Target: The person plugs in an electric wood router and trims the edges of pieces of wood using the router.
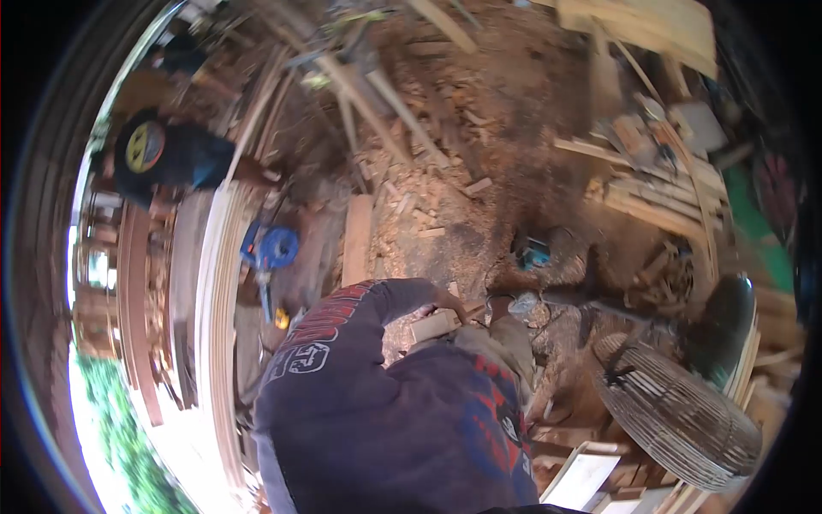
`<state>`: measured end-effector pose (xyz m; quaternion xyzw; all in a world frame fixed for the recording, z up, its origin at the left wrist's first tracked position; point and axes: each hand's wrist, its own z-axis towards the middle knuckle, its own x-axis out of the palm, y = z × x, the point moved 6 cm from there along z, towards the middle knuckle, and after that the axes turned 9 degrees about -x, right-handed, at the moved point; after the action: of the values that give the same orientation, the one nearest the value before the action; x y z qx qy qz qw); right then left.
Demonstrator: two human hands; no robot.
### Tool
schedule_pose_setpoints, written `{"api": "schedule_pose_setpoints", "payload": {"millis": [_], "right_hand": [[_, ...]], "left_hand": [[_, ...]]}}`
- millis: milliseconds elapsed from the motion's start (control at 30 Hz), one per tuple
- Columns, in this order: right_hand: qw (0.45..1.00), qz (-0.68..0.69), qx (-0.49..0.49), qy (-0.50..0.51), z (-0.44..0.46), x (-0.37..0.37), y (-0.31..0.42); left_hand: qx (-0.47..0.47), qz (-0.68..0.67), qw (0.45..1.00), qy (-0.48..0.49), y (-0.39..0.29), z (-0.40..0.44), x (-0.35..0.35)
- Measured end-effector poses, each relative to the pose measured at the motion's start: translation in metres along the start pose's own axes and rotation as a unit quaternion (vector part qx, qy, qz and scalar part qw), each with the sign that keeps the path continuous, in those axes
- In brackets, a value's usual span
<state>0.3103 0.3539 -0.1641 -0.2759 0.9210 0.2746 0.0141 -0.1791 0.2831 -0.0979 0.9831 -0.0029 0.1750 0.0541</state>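
My left arm, in a dark printed sleeve (pixel 334 330), bends across in front of me. At its cuff my left hand (pixel 448 300) is curled against the far edge of a short pale wooden block (pixel 435 325), gripping it; the fingers are partly hidden and blurred. The block lies close to my lap, beside my light trousers (pixel 505 347). My right hand does not show, hidden by my body or outside the view. Beyond the block, on the ground, sits a teal power tool (pixel 533 254).
A large fan (pixel 676 411) stands at the right. Long stacked boards (pixel 218 317) run along the left, near a blue round object (pixel 276 247). Another person (pixel 175 158) bends over at the far left. Wood scraps (pixel 428 214) and shavings cover the ground; planks (pixel 659 197) are piled right.
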Motion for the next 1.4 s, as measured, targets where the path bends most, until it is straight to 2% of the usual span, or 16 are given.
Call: {"api": "schedule_pose_setpoints", "payload": {"millis": [67, 133, 200, 300, 333, 533, 567, 667, 767, 900, 1000, 1067, 1233, 1267, 1333, 1400], "right_hand": [[1.000, 0.020, 0.004, -0.016, -0.002, 0.003, 0.009], [0.998, 0.044, 0.010, -0.046, -0.010, 0.008, 0.019], [0.994, 0.071, 0.023, -0.079, -0.024, 0.018, 0.024], [0.986, 0.099, 0.055, -0.122, -0.060, 0.035, 0.019], [0.983, 0.109, 0.067, -0.133, -0.072, 0.040, 0.016], [0.959, 0.144, 0.148, -0.191, -0.130, 0.085, 0.001], [0.955, 0.147, 0.163, -0.200, -0.136, 0.095, -0.001], [0.940, 0.160, 0.205, -0.221, -0.146, 0.137, -0.003], [0.928, 0.167, 0.247, -0.225, -0.151, 0.183, 0.001], [0.918, 0.164, 0.292, -0.213, -0.147, 0.227, 0.003], [0.909, 0.160, 0.321, -0.211, -0.139, 0.240, 0.009], [0.902, 0.157, 0.342, -0.210, -0.135, 0.243, 0.011], [0.886, 0.158, 0.376, -0.220, -0.130, 0.251, 0.025], [0.885, 0.154, 0.380, -0.220, -0.133, 0.254, 0.027], [0.886, 0.149, 0.381, -0.220, -0.147, 0.274, 0.032], [0.890, 0.148, 0.368, -0.224, -0.153, 0.288, 0.039]], "left_hand": [[-0.040, 0.047, 0.983, -0.173, -0.033, 0.002, -0.036], [0.019, 0.235, 0.972, -0.015, -0.086, 0.054, -0.056], [0.107, 0.414, 0.863, -0.269, -0.131, 0.072, -0.114], [0.124, 0.469, 0.833, -0.267, -0.231, -0.014, -0.091], [0.130, 0.494, 0.788, -0.344, -0.260, -0.025, -0.097], [0.131, 0.541, 0.759, -0.338, -0.417, 0.045, -0.139], [0.078, 0.561, 0.754, -0.332, -0.448, -0.018, -0.092], [0.107, 0.548, 0.766, -0.317, -0.518, 0.078, -0.117], [0.135, 0.607, 0.701, -0.349, -0.572, 0.146, -0.105], [0.212, 0.603, 0.703, -0.314, -0.629, 0.233, -0.097], [0.315, 0.644, 0.561, -0.413, -0.676, 0.280, -0.075], [0.363, 0.634, 0.546, -0.410, -0.704, 0.314, -0.068], [0.501, 0.582, 0.377, -0.519, -0.761, 0.385, -0.083], [0.499, 0.587, 0.382, -0.510, -0.754, 0.391, -0.087], [0.344, 0.654, 0.532, -0.415, -0.720, 0.401, -0.130], [0.259, 0.686, 0.598, -0.325, -0.665, 0.374, -0.165]]}}
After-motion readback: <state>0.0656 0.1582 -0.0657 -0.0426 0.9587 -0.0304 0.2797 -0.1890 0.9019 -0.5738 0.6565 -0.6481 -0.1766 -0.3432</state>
